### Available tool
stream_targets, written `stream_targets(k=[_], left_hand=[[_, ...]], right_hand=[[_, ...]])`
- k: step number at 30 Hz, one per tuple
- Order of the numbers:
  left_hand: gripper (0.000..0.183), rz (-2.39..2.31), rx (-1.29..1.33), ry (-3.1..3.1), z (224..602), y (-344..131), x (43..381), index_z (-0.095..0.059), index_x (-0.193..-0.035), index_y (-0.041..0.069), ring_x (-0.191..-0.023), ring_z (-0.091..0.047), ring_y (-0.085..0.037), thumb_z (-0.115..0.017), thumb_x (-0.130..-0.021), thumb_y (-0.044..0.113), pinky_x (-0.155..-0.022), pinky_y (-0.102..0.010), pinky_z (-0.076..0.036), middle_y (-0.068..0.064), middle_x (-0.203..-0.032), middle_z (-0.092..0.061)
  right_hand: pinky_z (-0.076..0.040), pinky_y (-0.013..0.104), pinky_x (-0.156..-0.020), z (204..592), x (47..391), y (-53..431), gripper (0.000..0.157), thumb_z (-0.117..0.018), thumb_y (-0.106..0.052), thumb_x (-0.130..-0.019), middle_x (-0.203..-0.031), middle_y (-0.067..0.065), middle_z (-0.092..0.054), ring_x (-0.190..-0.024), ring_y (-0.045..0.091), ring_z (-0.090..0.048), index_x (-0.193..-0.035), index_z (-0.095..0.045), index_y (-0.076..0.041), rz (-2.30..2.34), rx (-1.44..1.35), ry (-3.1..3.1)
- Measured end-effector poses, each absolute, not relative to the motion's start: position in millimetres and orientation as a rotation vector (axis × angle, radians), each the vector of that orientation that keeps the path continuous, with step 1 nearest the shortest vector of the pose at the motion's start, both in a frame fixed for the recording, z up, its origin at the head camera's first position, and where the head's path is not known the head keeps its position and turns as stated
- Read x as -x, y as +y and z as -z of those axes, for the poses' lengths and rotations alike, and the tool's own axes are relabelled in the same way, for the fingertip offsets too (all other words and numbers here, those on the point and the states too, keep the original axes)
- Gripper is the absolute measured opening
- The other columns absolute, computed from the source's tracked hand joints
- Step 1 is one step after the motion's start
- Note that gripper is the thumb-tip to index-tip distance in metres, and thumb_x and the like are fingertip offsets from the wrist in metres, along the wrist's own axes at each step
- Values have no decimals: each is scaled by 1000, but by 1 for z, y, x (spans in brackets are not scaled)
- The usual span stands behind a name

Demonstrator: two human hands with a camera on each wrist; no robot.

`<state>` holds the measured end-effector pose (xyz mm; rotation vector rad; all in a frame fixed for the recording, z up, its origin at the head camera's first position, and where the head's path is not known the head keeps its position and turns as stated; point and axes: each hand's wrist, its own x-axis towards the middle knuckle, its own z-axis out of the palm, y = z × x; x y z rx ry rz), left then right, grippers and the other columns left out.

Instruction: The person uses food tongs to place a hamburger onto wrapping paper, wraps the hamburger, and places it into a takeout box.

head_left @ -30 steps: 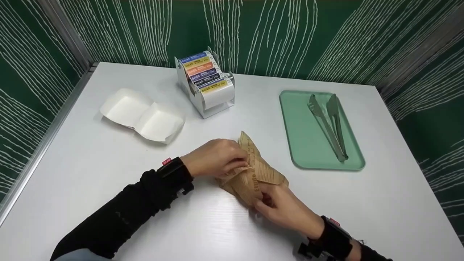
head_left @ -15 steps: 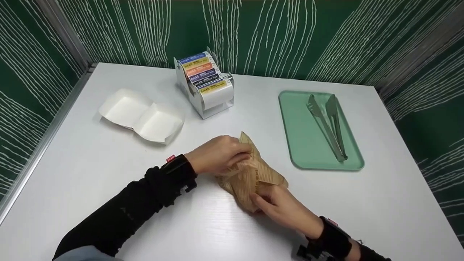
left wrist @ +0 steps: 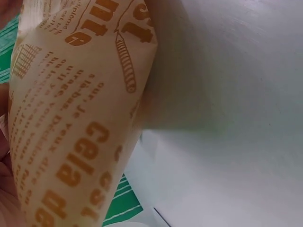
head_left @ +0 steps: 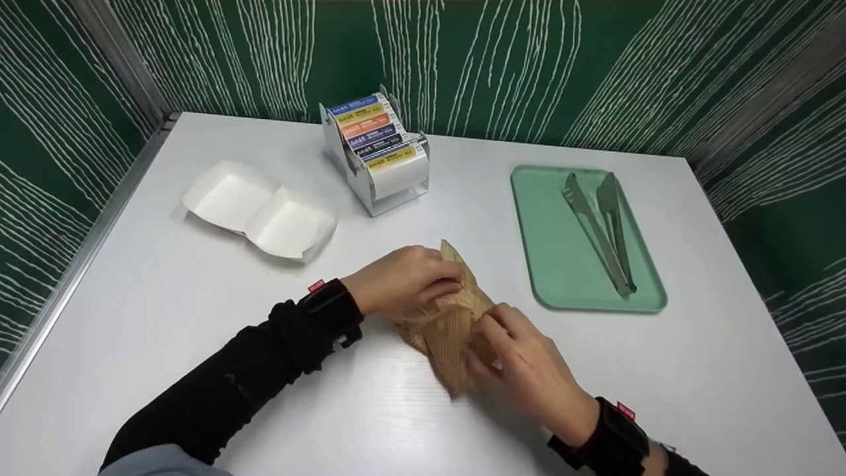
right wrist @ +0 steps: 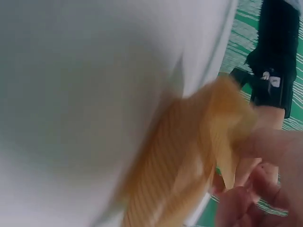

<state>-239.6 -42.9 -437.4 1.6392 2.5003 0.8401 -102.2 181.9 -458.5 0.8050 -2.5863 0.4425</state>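
Note:
A sheet of brown printed wrapping paper (head_left: 444, 340) stands crumpled and folded up on the white table, bulging in the middle. Whatever it may enclose is hidden. My left hand (head_left: 411, 283) pinches the paper's upper folds, near the tip that points away from me. At its right side, my right hand (head_left: 532, 370) has bent fingers and thumb on a flap, which it appears to pinch; motion blurs this in the right wrist view. Lettering covers the wrapping paper (left wrist: 85, 109) in the left wrist view. A loose fold of the wrapping paper (right wrist: 173, 156) lies by the right thumb.
An open white takeaway box (head_left: 261, 210) sits at the left. Behind the paper stands a label dispenser (head_left: 377, 155) with several coloured label rolls. Metal tongs (head_left: 603, 235) lie on a green tray (head_left: 545, 264) at the right. A green wall (head_left: 509, 73) closes the back.
The right hand has moved up and turned, carrying the right-hand flap inward. The paper's near corner now sticks out toward me. The left hand has shifted slightly right, still pinching.

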Motion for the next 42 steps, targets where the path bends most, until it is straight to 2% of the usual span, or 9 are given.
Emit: stream_targets(k=[3,6,9,12,18,24,32,37,42], left_hand=[[19,-829,-1629,2490,437,-42,241,-72,-104,12,-74,-58,-13,-59,-112,23,-72,-32,-51,-3,-83,-68],[20,-825,-1603,2478,437,-41,243,-74,-105,12,-76,-61,-12,-60,-111,24,-74,-32,-54,-3,-87,-72],[19,-826,-1583,2474,437,-39,246,-76,-106,12,-80,-67,-13,-63,-110,25,-78,-34,-58,-4,-93,-77],[19,-822,-1586,2476,438,-37,249,-77,-107,11,-84,-71,-14,-65,-108,26,-82,-35,-60,-3,-97,-80],[21,-840,-1585,2454,438,-33,255,-79,-105,12,-85,-72,-10,-68,-107,30,-82,-31,-60,1,-98,-81],[21,-878,-1531,2444,438,-34,257,-77,-102,13,-81,-68,-7,-70,-105,33,-75,-24,-56,4,-97,-81],[27,-894,-1424,2483,439,-34,257,-70,-93,12,-68,-53,-6,-74,-101,38,-61,-21,-40,4,-74,-65],[26,-944,-1385,2474,440,-34,258,-69,-94,11,-66,-54,-5,-75,-100,36,-60,-20,-40,4,-72,-67],[23,-1002,-1330,2425,439,-35,258,-69,-98,10,-67,-62,-3,-77,-100,32,-65,-21,-47,0,-78,-77]], right_hand=[[-61,32,-89,458,107,184,33,-88,0,-80,-120,5,-74,-108,22,-69,-108,-73,-10,-367,-925,-2476],[-61,37,-99,458,109,186,34,-88,-6,-85,-126,6,-78,-116,25,-73,-118,-79,-7,-350,-963,-2461],[-63,40,-97,459,110,187,35,-88,-19,-88,-126,8,-80,-113,26,-76,-121,-81,-8,-368,-949,-2477],[-64,39,-93,461,113,187,32,-88,-28,-90,-123,8,-80,-107,26,-78,-115,-84,-10,-375,-937,-2482],[-63,33,-80,463,122,185,19,-94,-24,-83,-114,5,-79,-94,20,-75,-92,-84,-12,-367,-939,-2464],[-59,27,-68,465,128,186,37,-96,-39,-79,-103,2,-67,-82,13,-66,-88,-70,-14,-373,-900,-2476],[-56,27,-66,467,132,182,38,-92,-37,-85,-100,0,-61,-81,13,-58,-103,-68,-15,-345,-813,-2571],[-55,28,-67,467,130,182,47,-93,-37,-85,-104,1,-64,-83,13,-59,-119,-71,-15,-350,-798,-2602],[-58,29,-71,467,131,183,64,-94,-38,-83,-108,4,-64,-86,15,-60,-137,-72,-11,-339,-810,-2622]])
